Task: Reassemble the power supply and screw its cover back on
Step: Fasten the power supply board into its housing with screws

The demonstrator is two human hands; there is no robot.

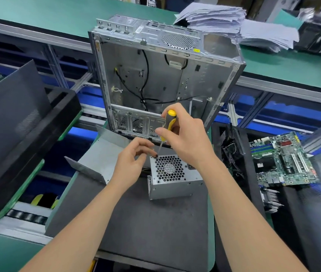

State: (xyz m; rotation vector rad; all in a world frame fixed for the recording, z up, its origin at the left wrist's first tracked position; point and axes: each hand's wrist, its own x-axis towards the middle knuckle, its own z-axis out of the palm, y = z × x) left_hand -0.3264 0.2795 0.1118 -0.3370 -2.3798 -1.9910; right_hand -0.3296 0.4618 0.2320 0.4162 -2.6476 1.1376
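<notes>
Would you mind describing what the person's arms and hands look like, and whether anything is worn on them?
Both the left hand and the right hand are bare, without gloves. No ring, watch or wrist strap shows. The left forearm and the right forearm are uncovered too; no sleeve reaches into the picture.

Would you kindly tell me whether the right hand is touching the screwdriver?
Touching. The head view shows the right hand with its fingers curled round the yellow-and-black handle of the screwdriver, with no gap between them.
</notes>
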